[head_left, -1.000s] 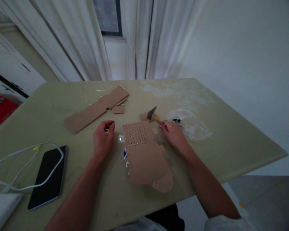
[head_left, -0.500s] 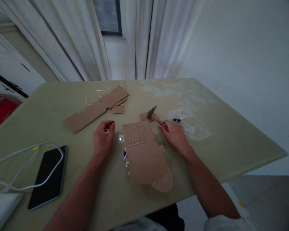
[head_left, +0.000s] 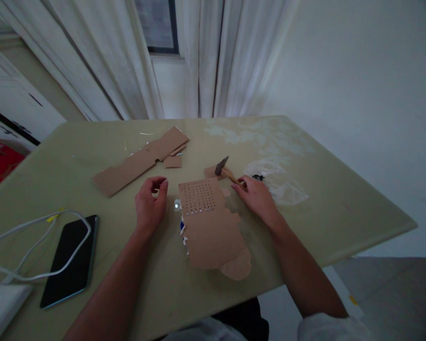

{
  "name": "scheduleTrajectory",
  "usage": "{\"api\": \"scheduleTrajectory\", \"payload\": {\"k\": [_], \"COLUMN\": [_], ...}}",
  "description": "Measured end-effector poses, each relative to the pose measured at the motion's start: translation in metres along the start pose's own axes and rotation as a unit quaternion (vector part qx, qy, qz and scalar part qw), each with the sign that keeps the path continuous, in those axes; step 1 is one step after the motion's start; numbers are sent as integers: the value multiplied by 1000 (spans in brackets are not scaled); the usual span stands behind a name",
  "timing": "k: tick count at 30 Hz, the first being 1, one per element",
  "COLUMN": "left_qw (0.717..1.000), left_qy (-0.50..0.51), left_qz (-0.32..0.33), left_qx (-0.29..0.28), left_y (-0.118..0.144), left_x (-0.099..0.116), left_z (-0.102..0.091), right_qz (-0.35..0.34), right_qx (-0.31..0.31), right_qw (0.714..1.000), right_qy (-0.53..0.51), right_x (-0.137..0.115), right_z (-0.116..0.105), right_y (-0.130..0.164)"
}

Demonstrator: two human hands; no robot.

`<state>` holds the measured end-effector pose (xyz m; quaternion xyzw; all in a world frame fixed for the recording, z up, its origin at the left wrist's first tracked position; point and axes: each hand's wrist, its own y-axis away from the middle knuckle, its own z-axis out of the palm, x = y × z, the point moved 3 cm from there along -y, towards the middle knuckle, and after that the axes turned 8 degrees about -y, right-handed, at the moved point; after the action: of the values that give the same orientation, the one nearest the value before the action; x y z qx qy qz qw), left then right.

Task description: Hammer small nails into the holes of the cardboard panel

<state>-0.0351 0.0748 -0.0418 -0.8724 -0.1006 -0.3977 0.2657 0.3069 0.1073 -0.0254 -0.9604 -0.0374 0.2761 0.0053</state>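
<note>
My right hand [head_left: 258, 196] is wrapped round the wooden handle of a hammer [head_left: 227, 173]. Its dark metal head rests at a small cardboard scrap just beyond the perforated piece. Left of centre, my left hand [head_left: 152, 203] is curled with thumb and forefinger tips together; anything between them is too small to make out. Between both hands lies a piece of cardboard [head_left: 213, 237] with rows of small holes across its far part. Small shiny heads line the nearest row. White and blue bits show along its left edge, beside a small clear shiny object [head_left: 177, 205].
A long cardboard strip [head_left: 138, 163] lies at the back left with smaller scraps. A crumpled clear plastic bag [head_left: 280, 182] sits beyond my right hand. At the left are a phone [head_left: 69, 265], a white cable [head_left: 31, 218] and a white device [head_left: 7, 303].
The whole view has shifted very slightly, with things sitting a little further left. Both hands and the hammer keep their places relative to the cardboard.
</note>
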Motion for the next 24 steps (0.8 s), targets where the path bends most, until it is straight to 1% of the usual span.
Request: {"api": "scheduleTrajectory", "payload": {"k": [3,5,7,9,10,11,14,16,18,20,24], "left_qw": [999,996,988,979,980,981,977,969,962,958,953], "left_qy": [33,82,142,184,189,189,189,184,171,156,137], "left_qz": [3,-1,-13,-17,-7,4,38,54,66,74,82], "left_qx": [24,42,66,82,67,37,-94,-158,-201,-229,-257], "left_y": [3,7,12,16,18,19,20,20,22,24,28], "left_x": [7,15,29,48,59,71,102,115,123,126,124], "left_z": [-3,-7,-11,-18,-20,-22,-21,-18,-12,-6,-2], "right_qz": [-1,2,6,10,12,14,20,22,22,23,25], "right_qx": [-3,-7,-13,-19,-22,-25,-31,-32,-31,-31,-30], "right_qw": [1000,1000,1000,999,999,999,999,999,999,999,999], "right_qy": [-5,3,17,28,32,34,35,33,31,29,25], "right_x": [1,-1,-3,-6,-7,-8,-10,-11,-12,-12,-12], "right_z": [0,0,0,-1,-1,-1,-2,-2,-2,-3,-4], "right_y": [-1,-2,-2,-2,-1,-1,0,1,1,1,1]}}
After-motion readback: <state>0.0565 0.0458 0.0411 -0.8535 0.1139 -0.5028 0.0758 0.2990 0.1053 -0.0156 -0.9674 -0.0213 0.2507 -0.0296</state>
